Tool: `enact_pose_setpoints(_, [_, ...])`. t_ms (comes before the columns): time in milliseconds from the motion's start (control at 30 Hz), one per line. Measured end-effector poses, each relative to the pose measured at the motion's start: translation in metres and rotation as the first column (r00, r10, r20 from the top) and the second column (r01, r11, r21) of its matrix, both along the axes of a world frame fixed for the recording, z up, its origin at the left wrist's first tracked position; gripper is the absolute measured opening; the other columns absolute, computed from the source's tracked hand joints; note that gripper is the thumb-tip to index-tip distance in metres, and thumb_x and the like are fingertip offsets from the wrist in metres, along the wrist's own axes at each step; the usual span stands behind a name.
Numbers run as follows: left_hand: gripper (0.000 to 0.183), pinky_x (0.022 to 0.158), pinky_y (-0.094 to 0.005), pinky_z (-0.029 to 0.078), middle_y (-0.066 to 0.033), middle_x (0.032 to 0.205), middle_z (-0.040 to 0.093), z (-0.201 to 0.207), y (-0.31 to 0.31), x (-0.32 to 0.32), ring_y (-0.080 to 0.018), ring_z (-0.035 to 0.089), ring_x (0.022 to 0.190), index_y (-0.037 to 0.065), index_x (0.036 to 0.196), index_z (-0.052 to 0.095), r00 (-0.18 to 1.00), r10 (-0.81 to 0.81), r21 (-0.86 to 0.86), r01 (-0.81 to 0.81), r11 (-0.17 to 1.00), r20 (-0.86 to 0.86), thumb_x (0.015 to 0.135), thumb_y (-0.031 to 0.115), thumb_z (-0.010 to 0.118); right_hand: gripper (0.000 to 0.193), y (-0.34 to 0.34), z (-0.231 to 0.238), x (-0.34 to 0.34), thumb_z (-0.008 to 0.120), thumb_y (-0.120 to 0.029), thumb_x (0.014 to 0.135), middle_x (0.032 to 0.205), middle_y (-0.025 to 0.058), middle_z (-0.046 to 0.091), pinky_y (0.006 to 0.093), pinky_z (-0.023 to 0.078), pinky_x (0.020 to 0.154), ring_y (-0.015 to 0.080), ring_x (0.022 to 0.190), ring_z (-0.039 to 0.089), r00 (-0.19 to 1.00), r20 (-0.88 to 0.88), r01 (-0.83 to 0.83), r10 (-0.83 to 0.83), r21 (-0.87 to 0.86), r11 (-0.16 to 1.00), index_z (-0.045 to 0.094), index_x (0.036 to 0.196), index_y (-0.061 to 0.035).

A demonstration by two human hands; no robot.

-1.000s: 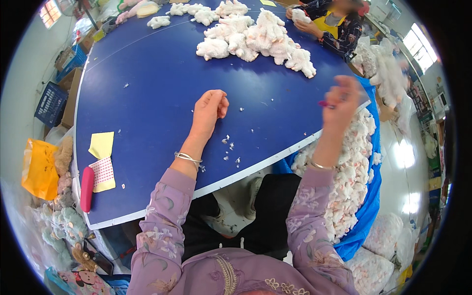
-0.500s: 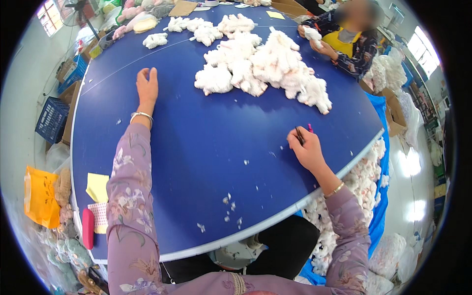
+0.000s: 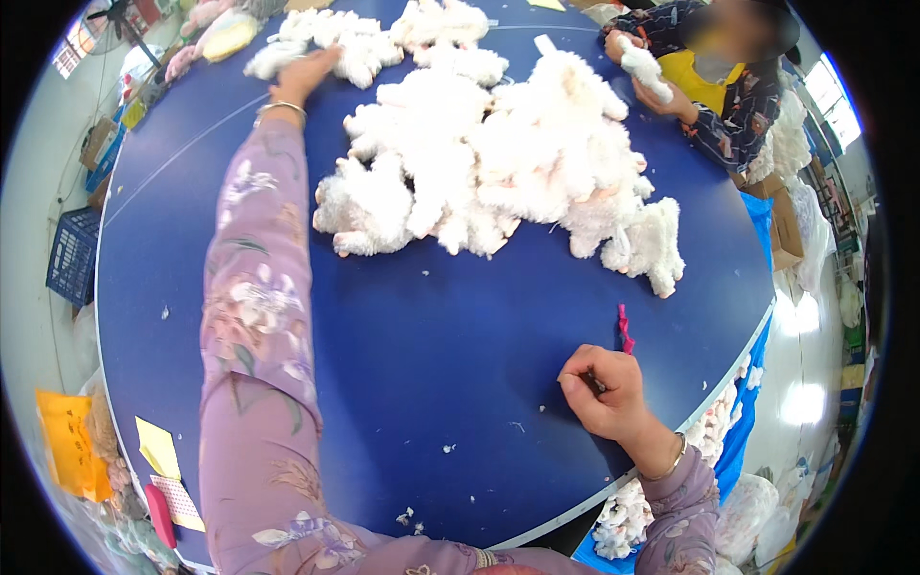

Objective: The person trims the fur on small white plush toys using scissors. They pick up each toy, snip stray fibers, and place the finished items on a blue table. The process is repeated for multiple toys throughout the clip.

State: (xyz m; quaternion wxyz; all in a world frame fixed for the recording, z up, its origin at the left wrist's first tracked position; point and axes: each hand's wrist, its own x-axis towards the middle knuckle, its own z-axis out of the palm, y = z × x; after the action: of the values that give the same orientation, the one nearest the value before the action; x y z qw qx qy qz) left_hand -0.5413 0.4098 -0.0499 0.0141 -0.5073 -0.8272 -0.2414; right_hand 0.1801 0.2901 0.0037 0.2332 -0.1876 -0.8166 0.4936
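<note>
Far to the left, my left hand reaches over the blue table to a white fluffy plush piece and touches its edge. Its fingertips are partly hidden, so I cannot tell whether they grip it. My right hand rests low over the right side of the table, fingers closed around a slim tool. Most of the tool is hidden in the fist; its pink end sticks out beyond the knuckles. A large pile of white plush pieces lies ahead of both hands.
Across the table at the far right, a person holds a white plush piece. Fluff scraps dot the near tabletop. Yellow paper and a pink case lie at the left edge. More white pieces sit below the right edge.
My left hand has moved forward from bare tabletop to the white plush piece. In the picture, my right hand sits lower, still closed on the tool. The view has shifted closer to the pile.
</note>
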Motion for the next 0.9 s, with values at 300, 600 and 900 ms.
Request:
enact_pose_setpoints(300, [0.053, 0.095, -0.0413, 0.046, -0.0214, 0.114, 0.065, 0.021, 0.088, 0.329, -0.037, 0.06, 0.108, 0.004, 0.116, 0.065, 0.921, -0.347, 0.018, 0.349, 0.937, 0.179, 0.086, 0.047, 0.055, 0.01, 0.006, 0.002, 0.008, 0.064, -0.008, 0.086, 0.06, 0.0054, 0.054, 0.0282, 0.039, 0.049, 0.0137, 0.051, 0.05, 0.991, 0.076, 0.107, -0.114, 0.091, 0.99, 0.058, 0.081, -0.0021])
enact_pose_setpoints(600, [0.045, 0.078, -0.0399, 0.05, -0.0215, 0.092, 0.069, 0.065, 0.026, 0.486, -0.0317, 0.066, 0.084, -0.003, 0.096, 0.069, 0.681, -0.52, 0.211, 0.488, 0.847, 0.515, 0.088, 0.04, 0.057, 0.018, 0.027, -0.015, 0.014, 0.064, -0.013, 0.088, 0.059, 0.0097, 0.055, 0.0293, 0.041, 0.051, 0.0128, 0.051, 0.05, 0.918, -0.102, 0.394, -0.383, 0.136, 0.909, 0.058, 0.079, 0.0018])
enact_pose_setpoints(900, [0.036, 0.087, -0.0319, 0.047, -0.0147, 0.109, 0.063, 0.108, -0.115, 0.474, -0.0231, 0.06, 0.102, -0.001, 0.114, 0.065, 0.776, -0.489, 0.659, 0.129, 0.741, 0.398, 0.093, 0.027, 0.059, 0.019, 0.038, -0.025, 0.015, 0.056, -0.016, 0.092, 0.074, 0.0206, 0.064, 0.0397, 0.047, 0.062, 0.0349, 0.067, 0.064, 0.824, -0.141, 0.567, -0.549, 0.205, 0.798, 0.062, 0.092, 0.0021])
